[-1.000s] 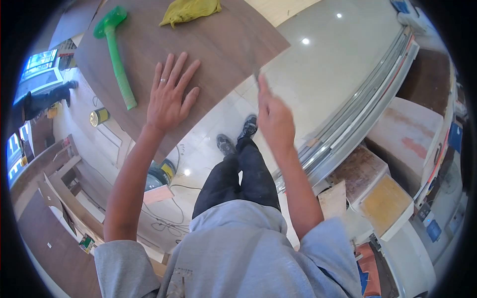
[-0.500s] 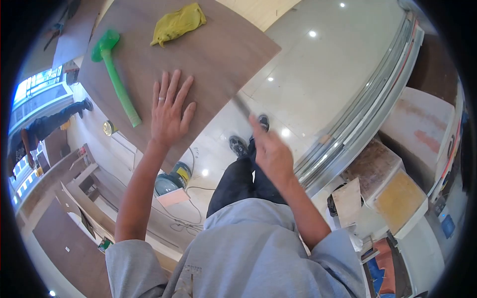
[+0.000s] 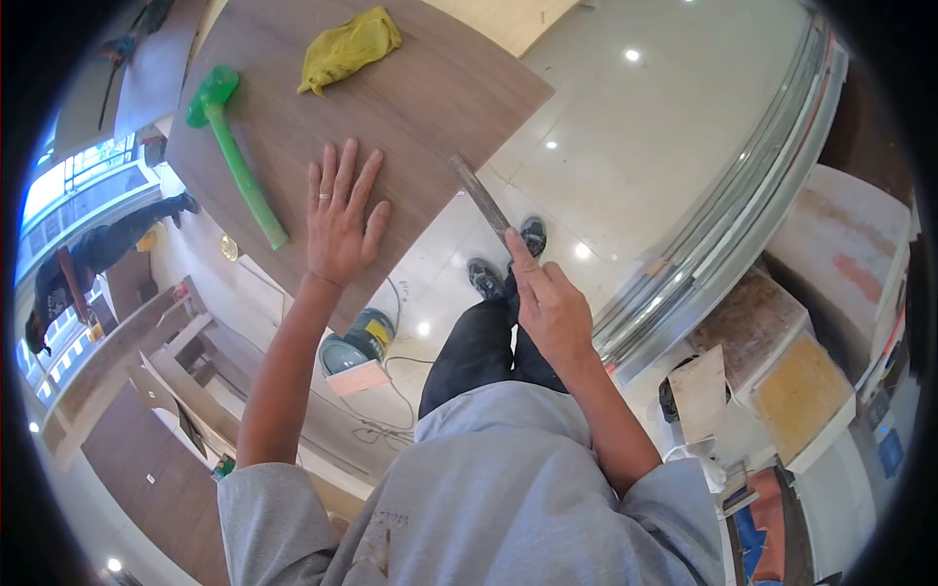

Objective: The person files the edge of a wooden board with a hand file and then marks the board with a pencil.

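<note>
My left hand (image 3: pixel 339 220) lies flat with fingers spread on a brown wood-grain board (image 3: pixel 449 88), a ring on one finger. In my right hand (image 3: pixel 553 311) is a flat, dark metal file (image 3: pixel 479 196), its index finger stretched along the tool and the rest wrapped round it. The file's far end overlaps the board's near right edge in this view; its grip end is hidden in my palm. Left of my left hand, a green mallet (image 3: pixel 234 161) rests on the board. A crumpled yellow cloth (image 3: pixel 350 49) lies farther back on it.
Long metal profiles (image 3: pixel 718 220) run along the right side of the tiled floor. Beyond them stand stained boxes (image 3: pixel 752 327). A green-grey bucket (image 3: pixel 360 342) and loose cables sit below the board. Another person (image 3: pixel 107 249) bends over at the far left.
The file, blurred before, is now sharp, and my right hand has shifted slightly down and right. My left hand keeps its place on the board. The whole view has shifted a little.
</note>
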Available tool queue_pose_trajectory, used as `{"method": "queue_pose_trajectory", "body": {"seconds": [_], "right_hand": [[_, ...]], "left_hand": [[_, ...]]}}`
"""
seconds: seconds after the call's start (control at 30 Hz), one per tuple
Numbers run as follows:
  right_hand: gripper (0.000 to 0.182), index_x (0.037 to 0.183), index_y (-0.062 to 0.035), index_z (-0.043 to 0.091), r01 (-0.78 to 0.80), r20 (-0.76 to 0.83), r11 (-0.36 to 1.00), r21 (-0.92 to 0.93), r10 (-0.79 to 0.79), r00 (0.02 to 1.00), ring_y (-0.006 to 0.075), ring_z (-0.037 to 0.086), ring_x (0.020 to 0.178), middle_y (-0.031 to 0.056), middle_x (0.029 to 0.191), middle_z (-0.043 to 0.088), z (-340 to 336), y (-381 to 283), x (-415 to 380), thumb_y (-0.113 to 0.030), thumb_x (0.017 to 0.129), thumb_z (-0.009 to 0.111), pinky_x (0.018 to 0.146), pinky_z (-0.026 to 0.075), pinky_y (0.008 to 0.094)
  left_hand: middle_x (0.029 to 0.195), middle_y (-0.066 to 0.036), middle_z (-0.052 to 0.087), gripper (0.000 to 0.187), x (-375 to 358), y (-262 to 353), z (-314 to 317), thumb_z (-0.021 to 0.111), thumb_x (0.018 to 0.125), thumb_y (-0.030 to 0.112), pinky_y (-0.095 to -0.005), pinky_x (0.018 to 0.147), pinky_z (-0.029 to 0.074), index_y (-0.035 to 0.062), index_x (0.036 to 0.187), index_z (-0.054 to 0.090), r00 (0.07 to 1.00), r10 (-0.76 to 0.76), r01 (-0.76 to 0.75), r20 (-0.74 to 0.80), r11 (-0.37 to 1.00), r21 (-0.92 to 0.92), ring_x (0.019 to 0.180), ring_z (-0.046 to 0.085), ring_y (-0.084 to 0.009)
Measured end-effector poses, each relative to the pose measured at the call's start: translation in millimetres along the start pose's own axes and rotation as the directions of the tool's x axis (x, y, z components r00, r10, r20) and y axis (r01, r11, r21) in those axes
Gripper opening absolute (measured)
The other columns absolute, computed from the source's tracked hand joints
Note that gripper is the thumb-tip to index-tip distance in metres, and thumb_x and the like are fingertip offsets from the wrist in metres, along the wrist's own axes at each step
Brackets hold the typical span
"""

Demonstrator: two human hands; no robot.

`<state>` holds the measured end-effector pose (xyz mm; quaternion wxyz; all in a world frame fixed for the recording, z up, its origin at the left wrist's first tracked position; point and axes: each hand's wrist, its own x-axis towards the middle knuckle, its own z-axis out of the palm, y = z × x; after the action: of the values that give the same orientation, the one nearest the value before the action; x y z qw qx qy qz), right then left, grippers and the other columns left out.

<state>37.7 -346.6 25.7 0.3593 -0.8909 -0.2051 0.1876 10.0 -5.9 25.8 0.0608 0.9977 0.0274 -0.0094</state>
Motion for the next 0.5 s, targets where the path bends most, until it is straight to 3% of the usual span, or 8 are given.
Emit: {"method": "queue_pose_trajectory", "body": {"seconds": [0.23,0.33,0.43,0.5], "right_hand": [[0.064,0.168,-0.0337,0.057,0.077,-0.144,0.997,0.002,-0.076,0.987,0.0422,0.071,0.072,0.0194,0.084,0.067,-10,11,130,-0.017,0.107,0.066,0.069,0.060,0.0559],[0.066,0.168,-0.0324,0.057,0.070,-0.202,0.997,0.022,-0.065,0.977,0.0414,0.071,0.070,0.0182,0.083,0.066,-4,12,122,-0.016,0.105,0.068,0.069,0.061,0.0553],[0.067,0.169,-0.0308,0.056,0.023,-0.013,0.996,-0.086,-0.024,1.000,0.0402,0.072,0.071,0.0174,0.082,0.065,2,-3,46,-0.015,0.104,0.069,0.070,0.061,0.0556],[0.067,0.168,-0.0327,0.057,0.006,0.042,0.999,-0.031,-0.004,0.999,0.0396,0.072,0.071,0.0164,0.081,0.065,0,-6,18,-0.014,0.104,0.068,0.070,0.061,0.0559]], "left_hand": [[0.185,-0.017,0.034,0.066,2,4,-5,0.054,0.113,0.041,-0.0575,0.141,0.015,0.0153,0.173,0.048,1.000,-0.002,0.002,0.011,1.000,-0.002,0.172,0.024,-0.0426],[0.185,-0.017,0.034,0.066,-2,3,-2,0.053,0.113,0.041,-0.0576,0.141,0.015,0.0149,0.173,0.048,1.000,0.008,-0.008,0.008,1.000,-0.006,0.172,0.024,-0.0429],[0.185,-0.017,0.034,0.066,0,2,-1,0.053,0.113,0.041,-0.0579,0.141,0.015,0.0145,0.173,0.048,1.000,0.017,-0.017,-0.007,1.000,-0.004,0.172,0.024,-0.0433],[0.185,-0.017,0.033,0.066,1,1,-3,0.053,0.113,0.041,-0.0581,0.141,0.015,0.0143,0.173,0.048,1.000,0.018,-0.018,-0.004,1.000,-0.003,0.172,0.024,-0.0433]]}}
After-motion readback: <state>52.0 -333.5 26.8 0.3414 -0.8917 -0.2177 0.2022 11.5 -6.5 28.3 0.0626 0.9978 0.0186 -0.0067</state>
